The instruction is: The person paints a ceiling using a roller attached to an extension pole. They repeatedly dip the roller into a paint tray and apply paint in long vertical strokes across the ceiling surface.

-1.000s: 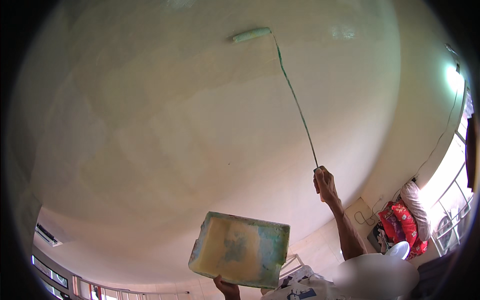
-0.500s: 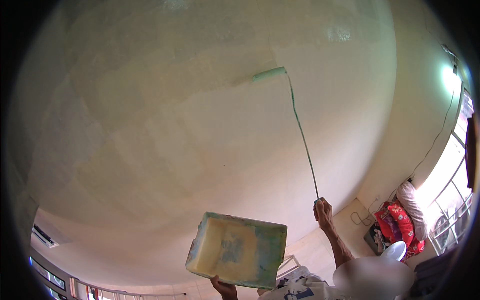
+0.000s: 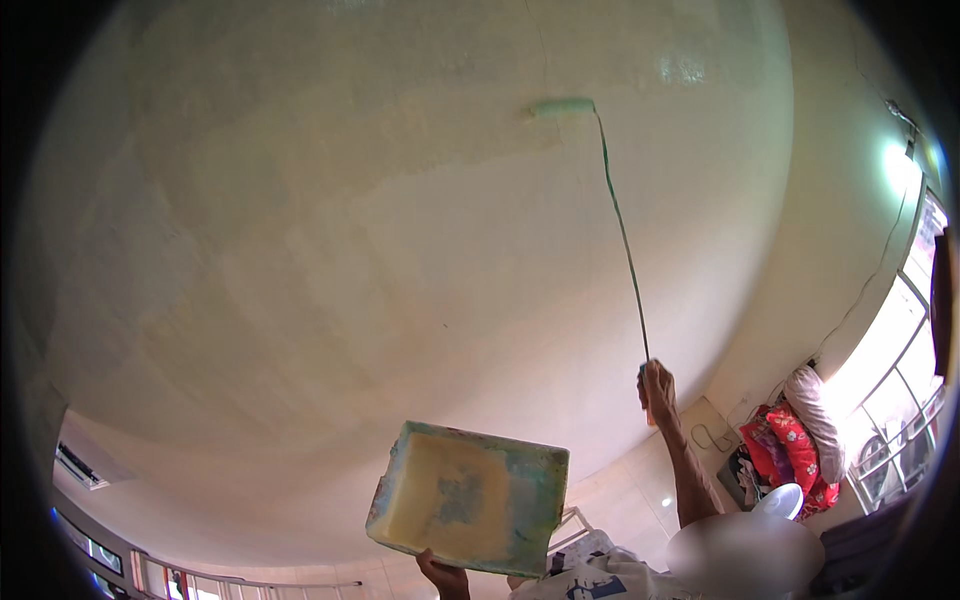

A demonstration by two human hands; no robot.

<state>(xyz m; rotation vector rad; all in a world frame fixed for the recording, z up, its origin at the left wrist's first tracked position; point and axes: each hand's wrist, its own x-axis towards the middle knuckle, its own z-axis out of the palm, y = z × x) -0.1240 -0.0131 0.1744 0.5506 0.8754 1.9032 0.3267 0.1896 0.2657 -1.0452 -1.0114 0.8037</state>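
Two hands are at work under my eye, and the right hand point(image 3: 656, 390) is curled tightly round the roller handle point(image 3: 651, 416), a bit of its orange end showing below the fist. Compared with half a second ago, that fist has risen in the view and drifted slightly right. Out from it runs the thin, green-stained roller rod point(image 3: 628, 240), and at its far end the pale green roller sleeve point(image 3: 563, 107), which has gone up and to the right since the previous frame. A frame further back it sat higher and more to the left, so I read this as the upward half of a back-and-forth stroke, working sideways as it goes. The sleeve seems to lie against the broad plastered surface point(image 3: 450, 270), wall or ceiling I can't tell, around where a darker, damp-looking area gives way to a paler one; I take that to mean the coating is being carried along its edge. Meanwhile the left hand point(image 3: 442, 575) grips the near edge of the paint tray point(image 3: 540, 500), though some fingers are hidden beneath. The tray has barely shifted, tilted toward me, with cream and bluish paint across its inside.
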